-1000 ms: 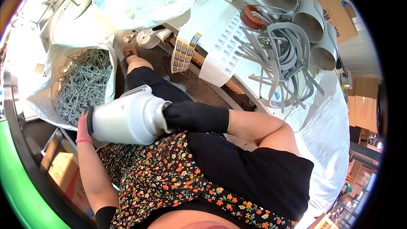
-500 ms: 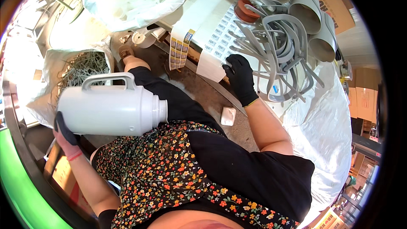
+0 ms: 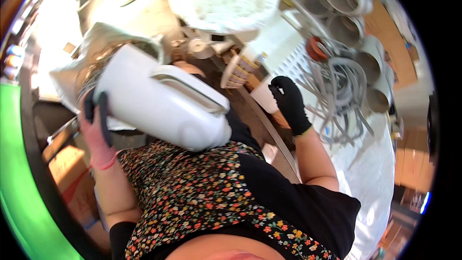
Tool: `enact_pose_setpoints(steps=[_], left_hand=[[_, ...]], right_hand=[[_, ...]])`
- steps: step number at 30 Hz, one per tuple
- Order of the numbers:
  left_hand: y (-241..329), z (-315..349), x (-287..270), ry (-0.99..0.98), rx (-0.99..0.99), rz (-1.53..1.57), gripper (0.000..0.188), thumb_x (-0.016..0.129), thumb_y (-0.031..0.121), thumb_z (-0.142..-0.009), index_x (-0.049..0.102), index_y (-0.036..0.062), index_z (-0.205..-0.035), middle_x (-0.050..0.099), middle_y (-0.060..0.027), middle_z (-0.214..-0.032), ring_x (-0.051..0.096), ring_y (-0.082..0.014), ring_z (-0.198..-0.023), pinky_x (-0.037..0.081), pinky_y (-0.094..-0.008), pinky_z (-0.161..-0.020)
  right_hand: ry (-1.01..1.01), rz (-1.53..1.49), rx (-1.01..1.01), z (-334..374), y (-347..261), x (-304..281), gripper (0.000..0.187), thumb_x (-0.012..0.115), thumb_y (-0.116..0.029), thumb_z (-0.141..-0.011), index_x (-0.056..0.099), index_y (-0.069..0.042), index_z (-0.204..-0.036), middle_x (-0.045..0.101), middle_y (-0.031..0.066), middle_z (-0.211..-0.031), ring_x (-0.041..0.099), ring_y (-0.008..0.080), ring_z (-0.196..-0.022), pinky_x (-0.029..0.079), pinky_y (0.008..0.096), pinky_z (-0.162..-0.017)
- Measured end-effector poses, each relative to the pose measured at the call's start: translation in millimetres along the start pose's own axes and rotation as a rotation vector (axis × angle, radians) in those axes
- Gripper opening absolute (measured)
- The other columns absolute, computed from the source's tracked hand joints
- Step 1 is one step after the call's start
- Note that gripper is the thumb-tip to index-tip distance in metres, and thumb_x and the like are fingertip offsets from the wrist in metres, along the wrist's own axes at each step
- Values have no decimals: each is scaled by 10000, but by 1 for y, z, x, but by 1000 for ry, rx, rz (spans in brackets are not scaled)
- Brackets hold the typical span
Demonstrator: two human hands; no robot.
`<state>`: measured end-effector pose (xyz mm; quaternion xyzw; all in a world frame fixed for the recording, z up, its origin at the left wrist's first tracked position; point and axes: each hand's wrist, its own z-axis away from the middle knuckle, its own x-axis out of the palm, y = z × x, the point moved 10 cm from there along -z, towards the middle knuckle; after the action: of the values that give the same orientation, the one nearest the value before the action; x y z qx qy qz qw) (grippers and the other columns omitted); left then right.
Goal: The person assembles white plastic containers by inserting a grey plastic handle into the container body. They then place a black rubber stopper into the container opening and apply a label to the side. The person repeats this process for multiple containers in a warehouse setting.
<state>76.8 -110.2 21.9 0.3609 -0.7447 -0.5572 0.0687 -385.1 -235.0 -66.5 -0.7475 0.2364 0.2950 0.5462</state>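
Note:
A light grey plastic jug-like flask body (image 3: 149, 101) lies tilted across my lap, its moulded handle (image 3: 192, 89) uppermost and its narrower neck toward the lower right. My left hand (image 3: 98, 125), in a pink and dark glove, grips it at the wide base end; some fingers are hidden behind it. My right hand (image 3: 291, 106), in a black glove, is closed with fingers curled, over the edge of a white sheet of small printed stickers (image 3: 291, 67). Whatever is between those fingertips is too small to make out.
A pile of loose grey plastic handles (image 3: 339, 84) lies on the right table beside a reddish-brown tape roll (image 3: 315, 49). Behind stand several grey cylindrical bodies (image 3: 346, 29). A white bag of translucent rings (image 3: 224, 0) is at the top; a sack of grey scraps (image 3: 125, 36) stands left.
The flask body has turned, its neck swinging down and its handle coming round toward me. My right hand's fingers have curled in by the sticker sheet. The whole view has shifted.

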Motion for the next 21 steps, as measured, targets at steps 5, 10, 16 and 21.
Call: enact_pose_setpoints(steps=[5,10,16,21], left_hand=[[15,11,17,-124,69,131,441,499,-104,-751,509,-21,-1184,572,-99,-1092,545,-166,-1027,414,-284,-930],[7,29,10,-92,3,233,499,518,-144,-675,505,-31,-1161,571,-125,-1126,554,-199,-1056,419,-309,-950],[12,41,-1,-98,93,145,471,599,-66,-648,532,-22,-1113,562,-131,-1117,530,-219,-1078,398,-326,-966],[1,46,-19,-1,83,215,425,571,-98,-678,544,-21,-1095,569,-123,-1121,553,-209,-1027,419,-317,-930]], right_hand=[[-292,-604,-425,-53,-167,26,360,556,-1,-843,558,-57,-1199,592,66,-893,575,162,-810,459,279,-774],[-747,-495,-633,-58,-262,74,599,589,-85,-864,341,-95,-1409,564,26,-878,512,103,-794,428,256,-751],[-779,-305,-642,-56,-277,112,711,698,-133,-786,343,-93,-1401,547,21,-767,500,109,-704,425,263,-681],[-582,-495,-439,-89,-221,123,643,708,-151,-785,404,-61,-1345,523,35,-684,478,99,-642,407,260,-579]])
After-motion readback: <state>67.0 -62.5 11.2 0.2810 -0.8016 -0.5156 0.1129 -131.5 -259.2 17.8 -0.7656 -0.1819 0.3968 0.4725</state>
